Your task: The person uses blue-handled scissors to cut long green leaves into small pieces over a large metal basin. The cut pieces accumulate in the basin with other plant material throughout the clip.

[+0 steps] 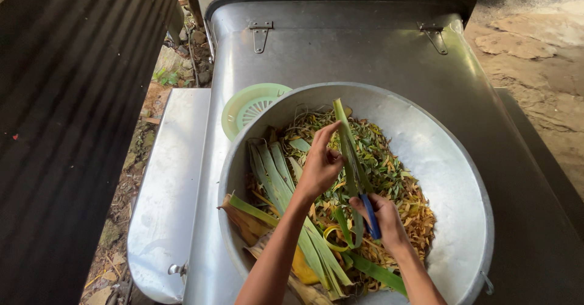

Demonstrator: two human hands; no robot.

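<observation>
Free room and obstacles, seen from the head camera. The middle of the metal surface (pixel 340 49) is filled by a wide metal basin (pixel 450 177), whose raised rim must be cleared from every side. Its left and central floor is heaped with long green leaves (pixel 274 171) and chopped leaf scraps (pixel 389 177); bare wall is left only along the right and upper inside. Entry from above is partly blocked by the left hand (pixel 319 168), the right hand (pixel 383 217) and the upright leaf strip (pixel 348 147) held between them. The gap at the rim's upper left is taken by a green plastic strainer (pixel 249 104). Open surface is found behind the basin, up to two hinges (pixel 260 34).
</observation>
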